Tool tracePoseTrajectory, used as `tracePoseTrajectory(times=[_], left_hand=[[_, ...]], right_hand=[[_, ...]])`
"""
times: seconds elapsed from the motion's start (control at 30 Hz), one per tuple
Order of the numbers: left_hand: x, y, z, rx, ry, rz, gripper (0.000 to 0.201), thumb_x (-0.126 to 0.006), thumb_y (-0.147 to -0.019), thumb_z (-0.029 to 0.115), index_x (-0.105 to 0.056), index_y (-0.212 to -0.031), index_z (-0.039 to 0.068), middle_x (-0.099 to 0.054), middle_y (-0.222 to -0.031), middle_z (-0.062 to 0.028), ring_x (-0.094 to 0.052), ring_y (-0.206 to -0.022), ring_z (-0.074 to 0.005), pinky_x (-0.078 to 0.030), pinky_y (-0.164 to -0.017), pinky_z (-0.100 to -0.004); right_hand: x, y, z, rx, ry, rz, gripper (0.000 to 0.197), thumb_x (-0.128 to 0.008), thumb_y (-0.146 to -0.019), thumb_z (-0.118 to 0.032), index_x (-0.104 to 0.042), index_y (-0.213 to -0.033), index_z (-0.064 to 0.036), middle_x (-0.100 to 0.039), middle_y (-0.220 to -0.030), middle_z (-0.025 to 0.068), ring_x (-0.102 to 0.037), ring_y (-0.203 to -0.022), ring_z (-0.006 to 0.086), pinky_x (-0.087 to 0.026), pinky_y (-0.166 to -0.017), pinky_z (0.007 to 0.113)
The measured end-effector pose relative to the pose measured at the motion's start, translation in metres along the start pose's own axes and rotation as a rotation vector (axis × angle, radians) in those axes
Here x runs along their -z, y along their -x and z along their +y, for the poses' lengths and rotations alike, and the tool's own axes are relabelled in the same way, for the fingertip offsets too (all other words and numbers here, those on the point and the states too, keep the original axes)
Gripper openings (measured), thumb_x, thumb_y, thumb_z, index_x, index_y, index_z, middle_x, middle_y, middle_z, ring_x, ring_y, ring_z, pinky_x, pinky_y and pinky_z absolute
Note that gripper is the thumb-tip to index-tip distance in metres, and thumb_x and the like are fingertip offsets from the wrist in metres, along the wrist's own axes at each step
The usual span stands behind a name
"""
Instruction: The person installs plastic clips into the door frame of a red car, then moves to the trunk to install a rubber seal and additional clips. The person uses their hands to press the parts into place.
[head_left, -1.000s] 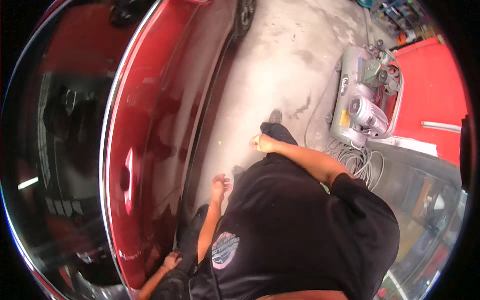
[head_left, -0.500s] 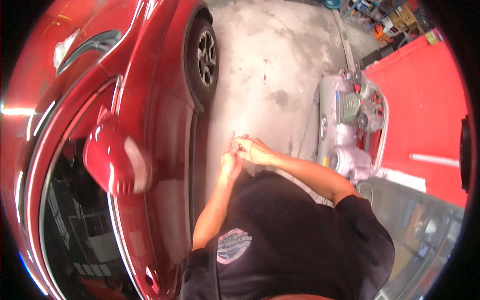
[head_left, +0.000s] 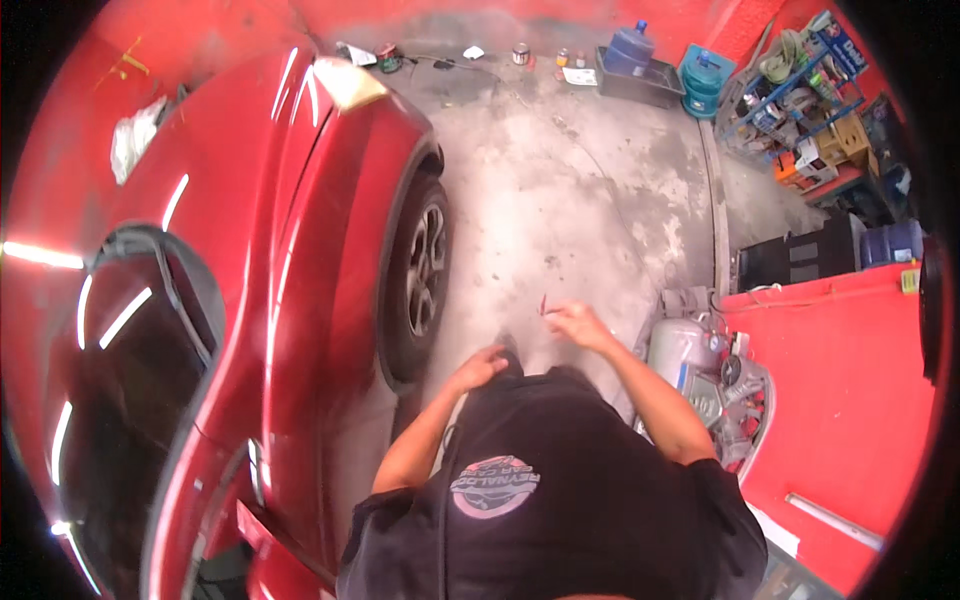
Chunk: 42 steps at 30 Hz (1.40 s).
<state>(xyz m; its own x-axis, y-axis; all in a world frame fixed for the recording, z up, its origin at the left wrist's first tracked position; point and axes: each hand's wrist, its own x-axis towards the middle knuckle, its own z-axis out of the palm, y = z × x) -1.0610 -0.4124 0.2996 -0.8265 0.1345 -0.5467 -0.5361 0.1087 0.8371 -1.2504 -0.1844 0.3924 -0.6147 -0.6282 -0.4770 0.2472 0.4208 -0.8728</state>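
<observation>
My left hand (head_left: 482,368) hangs in front of my black shirt (head_left: 560,490), near the red car's front wheel (head_left: 425,270). Its fingers are loosely stretched, with nothing visible in them. Farther right, my right hand (head_left: 580,326) is raised over the concrete floor, fingers loosely bent and slightly blurred; I see nothing held. Just beyond its fingertips in the view is a small red piece (head_left: 543,304), which seems to lie on the floor. The two hands are apart. The red car (head_left: 340,270) fills the left side, with its hood and windshield showing.
A grey air compressor (head_left: 690,350) stands at my right by a red panel (head_left: 840,370). Along the far wall are a black tub (head_left: 655,85), a blue water jug (head_left: 630,48), a teal jug (head_left: 702,85) and small cans (head_left: 520,54). A cluttered rack (head_left: 795,115) stands far right.
My hands were together, fingers touching; now they have separated, the right one moving rightward. The view has shifted forward, bringing the car's front and the far wall into sight.
</observation>
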Motion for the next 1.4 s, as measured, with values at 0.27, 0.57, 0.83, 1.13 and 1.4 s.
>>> tracePoseTrajectory(times=[0.27,0.57,0.83,1.13,1.4], left_hand=[[0.142,-0.178,0.154,0.086,-0.08,-0.071,0.048,-0.055,-0.099,0.028,-0.051,-0.142,0.008,-0.068,-0.116,-0.0123,-0.062,-0.105,-0.0226,-0.051,-0.087,-0.0363],[0.268,-0.36,0.3,-0.026,-0.059,0.218,0.043,-0.061,-0.094,0.016,-0.058,-0.135,0.002,-0.07,-0.108,-0.0126,-0.065,-0.096,-0.0215,-0.051,-0.087,-0.0345],[0.427,-0.434,0.41,0.024,0.707,0.344,0.042,-0.056,-0.103,0.027,-0.053,-0.14,0.008,-0.067,-0.12,-0.0051,-0.058,-0.111,-0.0162,-0.047,-0.096,-0.0342],[0.746,-0.54,0.494,-0.097,0.498,0.575,0.044,-0.059,-0.1,0.026,-0.055,-0.137,0.002,-0.067,-0.121,-0.0112,-0.058,-0.118,-0.02,-0.046,-0.1,-0.0346],[0.969,-0.533,0.519,-0.173,0.718,0.694,0.045,-0.058,-0.102,0.027,-0.051,-0.141,0.006,-0.067,-0.121,-0.0062,-0.06,-0.108,-0.0143,-0.05,-0.091,-0.0324]], right_hand=[[0.203,-0.118,-0.046,-0.118,-0.472,0.496,0.033,-0.064,-0.095,-0.022,-0.063,-0.12,-0.0011,-0.066,-0.081,0.0075,-0.066,-0.065,0.0176,-0.056,-0.057,0.03],[0.309,-0.453,-0.273,0.12,-0.195,0.136,0.027,-0.066,-0.093,-0.023,-0.071,-0.109,-0.001,-0.058,-0.068,-0.0005,-0.053,-0.057,0.0098,-0.042,-0.051,0.026],[0.223,-0.747,-0.556,0.369,-0.07,-0.477,0.027,-0.061,-0.095,-0.018,-0.07,-0.113,0.0002,-0.06,-0.073,0.0002,-0.055,-0.062,0.0076,-0.045,-0.056,0.026],[0.18,-1.025,-0.583,0.059,0.174,-0.536,0.022,-0.063,-0.094,-0.017,-0.074,-0.106,-0.0024,-0.058,-0.069,-0.003,-0.048,-0.056,0.005,-0.036,-0.049,0.023],[0.17,-1.229,-0.672,-0.243,-0.077,-0.368,0.025,-0.063,-0.095,-0.018,-0.066,-0.115,-0.0028,-0.049,-0.068,-0.0033,-0.047,-0.055,0.0085,-0.037,-0.049,0.024]])
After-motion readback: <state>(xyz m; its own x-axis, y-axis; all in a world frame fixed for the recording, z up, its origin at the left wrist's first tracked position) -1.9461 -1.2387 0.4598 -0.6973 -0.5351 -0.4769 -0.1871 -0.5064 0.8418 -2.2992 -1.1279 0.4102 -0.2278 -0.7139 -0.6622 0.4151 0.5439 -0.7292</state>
